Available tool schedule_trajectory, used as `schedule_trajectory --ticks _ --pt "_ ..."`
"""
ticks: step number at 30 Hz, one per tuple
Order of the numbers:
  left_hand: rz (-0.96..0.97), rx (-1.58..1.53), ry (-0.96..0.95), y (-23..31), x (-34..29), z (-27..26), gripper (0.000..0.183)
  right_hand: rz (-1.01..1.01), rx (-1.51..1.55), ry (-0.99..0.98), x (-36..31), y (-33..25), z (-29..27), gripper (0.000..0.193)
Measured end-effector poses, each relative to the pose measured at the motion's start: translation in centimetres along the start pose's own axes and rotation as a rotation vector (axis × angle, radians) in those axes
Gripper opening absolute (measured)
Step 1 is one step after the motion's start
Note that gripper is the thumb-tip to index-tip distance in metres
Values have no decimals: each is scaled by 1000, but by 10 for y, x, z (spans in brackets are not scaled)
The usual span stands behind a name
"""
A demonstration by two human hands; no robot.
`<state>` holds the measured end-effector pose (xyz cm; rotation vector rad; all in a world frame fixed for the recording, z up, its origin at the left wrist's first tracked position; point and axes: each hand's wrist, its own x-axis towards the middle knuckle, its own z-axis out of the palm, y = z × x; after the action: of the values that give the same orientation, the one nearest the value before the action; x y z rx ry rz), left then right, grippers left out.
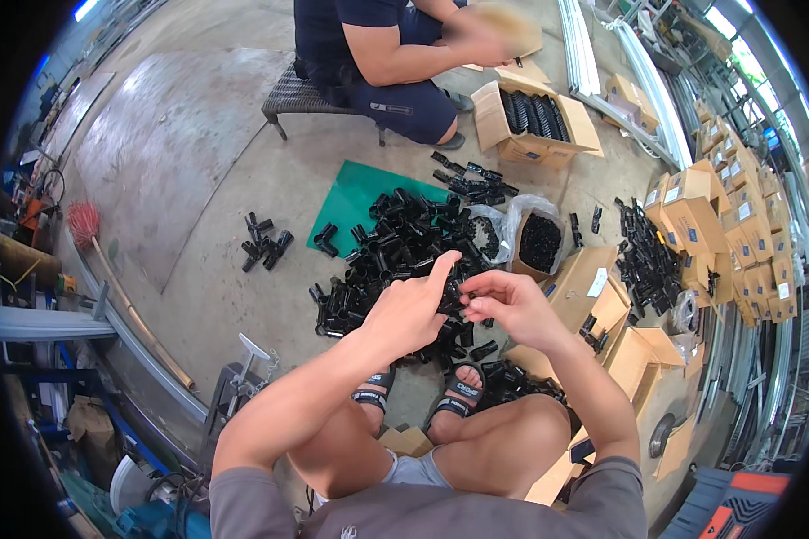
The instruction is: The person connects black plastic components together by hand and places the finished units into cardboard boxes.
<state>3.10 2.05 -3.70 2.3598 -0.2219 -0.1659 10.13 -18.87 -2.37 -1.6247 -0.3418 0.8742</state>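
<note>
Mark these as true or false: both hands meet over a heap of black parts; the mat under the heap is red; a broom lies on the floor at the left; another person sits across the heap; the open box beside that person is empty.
1. True: the left hand and right hand meet over the black parts.
2. False: the mat is green.
3. True: a broom lies there.
4. True: a person sits opposite.
5. False: the box holds black parts.
</note>
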Motion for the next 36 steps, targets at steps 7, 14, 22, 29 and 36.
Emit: schedule_trajectory --ticks 7,14,22,29,36 --pt "118 4 72 2 -9 5 88 -540 -831 168 -9 -1 43 18" --pt "81 41 94 -6 -22 -5 86 -669 -959 192 -7 -5 64 11" --pt "66 -2 53 16 -9 -5 76 -804 -1240 275 -14 7 43 19" --pt "27 35 95 8 -19 -15 65 -884 -1205 347 2 10 60 15" --pt "43 22 58 12 -11 -2 62 -801 -1194 407 -19 9 51 14"
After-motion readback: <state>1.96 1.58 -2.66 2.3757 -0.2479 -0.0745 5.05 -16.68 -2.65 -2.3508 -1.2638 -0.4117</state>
